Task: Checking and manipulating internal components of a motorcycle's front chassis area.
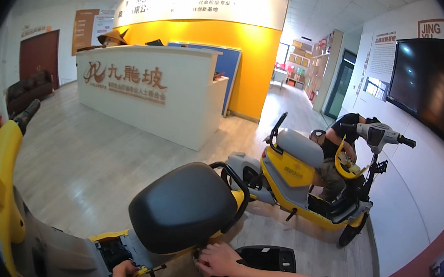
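Observation:
Before me stands a yellow and grey electric scooter with a black seat [182, 207] and a black rear grab rail [238, 189]. My left hand [124, 270] is low at the footboard, its fingertips curled at the edge of an uncovered battery compartment [113, 249] with dark parts inside. What those fingers hold, if anything, is too small to make out. Below the seat's rear, my right hand [219, 259] bends its fingers against the scooter's side; the fingertips and whatever they grip are hidden. A black plastic tray-like part [269, 256] lies just beyond my right forearm.
A second yellow scooter [294, 170] with a grey seat stands ahead right, where another person [337, 145] bends over its front, handling a yellow panel [346, 165]. A white reception counter [146, 90] is beyond. A large screen [430, 87] hangs on the right wall.

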Demonstrator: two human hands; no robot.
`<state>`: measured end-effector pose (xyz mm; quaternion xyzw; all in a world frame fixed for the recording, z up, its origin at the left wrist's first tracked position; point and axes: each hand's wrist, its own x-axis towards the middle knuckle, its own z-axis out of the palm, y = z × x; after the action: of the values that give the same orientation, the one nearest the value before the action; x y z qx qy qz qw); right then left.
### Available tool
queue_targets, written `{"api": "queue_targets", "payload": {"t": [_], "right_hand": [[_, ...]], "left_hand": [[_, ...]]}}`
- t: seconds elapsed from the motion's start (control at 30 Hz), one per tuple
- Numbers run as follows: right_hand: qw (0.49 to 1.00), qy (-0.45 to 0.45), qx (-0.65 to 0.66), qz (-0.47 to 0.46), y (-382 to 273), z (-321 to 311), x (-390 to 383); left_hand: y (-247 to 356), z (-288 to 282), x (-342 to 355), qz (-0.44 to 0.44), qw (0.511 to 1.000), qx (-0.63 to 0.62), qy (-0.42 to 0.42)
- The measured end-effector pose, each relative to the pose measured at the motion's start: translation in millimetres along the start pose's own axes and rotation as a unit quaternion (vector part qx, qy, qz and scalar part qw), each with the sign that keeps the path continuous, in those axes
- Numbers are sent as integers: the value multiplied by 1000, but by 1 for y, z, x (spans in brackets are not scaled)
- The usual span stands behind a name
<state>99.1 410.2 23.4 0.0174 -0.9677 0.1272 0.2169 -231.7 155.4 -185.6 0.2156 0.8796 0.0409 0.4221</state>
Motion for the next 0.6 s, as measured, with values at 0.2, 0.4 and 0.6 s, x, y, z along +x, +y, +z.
{"api": "queue_targets", "payload": {"t": [0.2, 0.4, 0.6], "right_hand": [[1000, 0, 19, 4, -4, 3, 5], [996, 59, 70, 22, 9, -4, -11], [990, 94, 101, 9, 1, -21, -9]], "left_hand": [[-31, 8, 24, 14, 999, -4, 40], [45, -20, -27, 17, 1000, 10, -1], [14, -5, -13, 16, 999, 26, 14]]}}
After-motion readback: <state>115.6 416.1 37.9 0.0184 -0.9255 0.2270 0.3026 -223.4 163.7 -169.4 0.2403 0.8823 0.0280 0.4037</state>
